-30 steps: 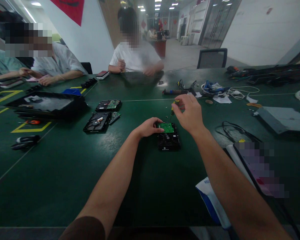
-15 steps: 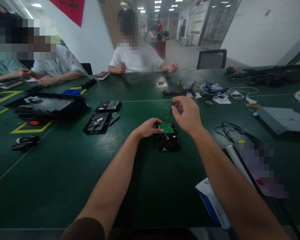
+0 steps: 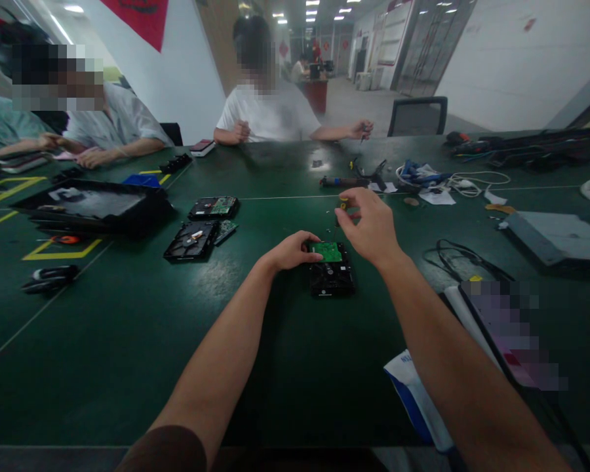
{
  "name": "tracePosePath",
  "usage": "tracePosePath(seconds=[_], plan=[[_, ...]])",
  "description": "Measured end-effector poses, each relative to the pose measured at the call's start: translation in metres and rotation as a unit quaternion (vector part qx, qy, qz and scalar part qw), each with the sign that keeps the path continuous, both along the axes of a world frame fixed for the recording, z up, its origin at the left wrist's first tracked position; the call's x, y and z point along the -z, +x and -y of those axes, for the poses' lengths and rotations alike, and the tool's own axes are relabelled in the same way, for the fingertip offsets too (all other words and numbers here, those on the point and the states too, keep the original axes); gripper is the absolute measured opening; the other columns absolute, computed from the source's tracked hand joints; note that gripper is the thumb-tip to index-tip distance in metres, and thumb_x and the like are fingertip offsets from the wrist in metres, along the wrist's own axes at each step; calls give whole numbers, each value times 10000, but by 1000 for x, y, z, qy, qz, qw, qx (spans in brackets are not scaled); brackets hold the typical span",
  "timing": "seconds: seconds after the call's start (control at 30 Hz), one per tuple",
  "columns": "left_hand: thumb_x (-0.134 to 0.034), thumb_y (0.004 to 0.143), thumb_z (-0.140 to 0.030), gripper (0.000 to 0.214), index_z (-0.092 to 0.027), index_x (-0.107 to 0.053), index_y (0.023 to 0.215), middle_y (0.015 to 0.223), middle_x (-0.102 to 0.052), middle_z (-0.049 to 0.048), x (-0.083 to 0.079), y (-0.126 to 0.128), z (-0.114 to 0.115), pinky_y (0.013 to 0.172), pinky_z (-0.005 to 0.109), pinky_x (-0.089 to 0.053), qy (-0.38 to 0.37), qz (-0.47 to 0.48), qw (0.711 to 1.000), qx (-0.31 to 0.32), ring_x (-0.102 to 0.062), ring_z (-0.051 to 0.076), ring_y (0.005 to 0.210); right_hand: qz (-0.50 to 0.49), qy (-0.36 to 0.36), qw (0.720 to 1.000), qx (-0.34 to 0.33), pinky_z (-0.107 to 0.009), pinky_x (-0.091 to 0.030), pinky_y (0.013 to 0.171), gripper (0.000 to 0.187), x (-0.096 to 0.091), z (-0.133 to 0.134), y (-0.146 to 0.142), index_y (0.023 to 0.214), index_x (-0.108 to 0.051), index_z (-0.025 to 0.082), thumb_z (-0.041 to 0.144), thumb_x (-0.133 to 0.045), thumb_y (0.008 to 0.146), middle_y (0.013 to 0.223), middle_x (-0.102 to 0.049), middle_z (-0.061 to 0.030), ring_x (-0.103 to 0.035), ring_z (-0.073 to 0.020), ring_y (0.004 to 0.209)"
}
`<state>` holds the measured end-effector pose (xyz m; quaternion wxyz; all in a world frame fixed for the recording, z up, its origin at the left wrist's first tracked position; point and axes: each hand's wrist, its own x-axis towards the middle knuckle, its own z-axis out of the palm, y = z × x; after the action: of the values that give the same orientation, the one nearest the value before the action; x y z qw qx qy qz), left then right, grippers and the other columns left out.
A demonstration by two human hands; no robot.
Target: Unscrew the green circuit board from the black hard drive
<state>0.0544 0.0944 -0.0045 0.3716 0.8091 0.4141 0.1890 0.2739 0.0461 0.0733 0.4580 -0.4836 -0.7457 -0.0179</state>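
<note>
A black hard drive (image 3: 332, 280) with a green circuit board (image 3: 326, 252) at its far end lies on the table in front of me. My left hand (image 3: 295, 252) grips its left side, the thumb on the board. Above the drive's far right corner, my right hand (image 3: 368, 223) has its fingers closed around a small screwdriver (image 3: 343, 204) with a yellow-topped handle. The screwdriver stands upright, its thin shaft pointing down to the board's far edge; whether the tip touches a screw is too small to tell. Tiny screws (image 3: 328, 229) lie just beyond the drive.
Two more hard drives (image 3: 191, 241) and a loose circuit board (image 3: 225, 232) lie to the left, near a black tray (image 3: 93, 206). A metal box (image 3: 560, 236), cables (image 3: 465, 252) and a phone (image 3: 501, 334) are on the right. Co-workers sit across the table.
My hands and the hard drive stay almost in place; my right fingers shift slightly on the screwdriver. The person opposite has moved a hand to the right, holding a thin tool.
</note>
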Motion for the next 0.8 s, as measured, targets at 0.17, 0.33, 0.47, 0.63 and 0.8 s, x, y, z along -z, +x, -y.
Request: tracePosePath(seconds=[0.17,0.33,0.47,0.63,0.8], plan=[[-795,789,-429,598,-176,-622,1302,1031,-611,56,2,0,-1,743,321,-474,-1,4,1000,1,-580,186,830,14,3,1000,-1,-457,-558,863,262,-2,3,-1,1150,-612,243,188,-586,895,1136,-651,-98,-642,-267,1006],[-796,789,-444,603,-182,-622,1304,1048,-604,56,3,-1,-1,762,325,-480,-2,2,1000,-1,-584,190,854,10,4,1000,3,-469,-560,866,261,-1,2,1,1162,-629,244,217,-587,907,1164,-638,-103,-643,-267,1000],[-800,785,-449,604,-180,-628,1298,1036,-606,56,2,0,-1,759,328,-479,-1,0,1000,-5,-584,191,848,15,-3,1000,-15,-478,-559,881,302,0,-1,3,1175,-610,241,176,-587,881,1173,-658,-102,-645,-276,1029],[-798,790,-440,605,-168,-625,1302,1016,-608,56,2,0,-1,730,325,-476,2,7,1000,0,-580,184,817,35,3,999,-1,-475,-556,894,303,-1,1,1,1207,-619,239,203,-585,908,1151,-646,-105,-643,-277,1032],[-798,787,-451,596,-175,-634,1290,991,-601,42,5,0,-2,727,315,-474,6,8,1000,1,-579,183,823,31,13,999,2,-493,-550,914,318,0,2,-1,1219,-632,231,188,-560,912,1178,-639,-122,-631,-299,1085]])
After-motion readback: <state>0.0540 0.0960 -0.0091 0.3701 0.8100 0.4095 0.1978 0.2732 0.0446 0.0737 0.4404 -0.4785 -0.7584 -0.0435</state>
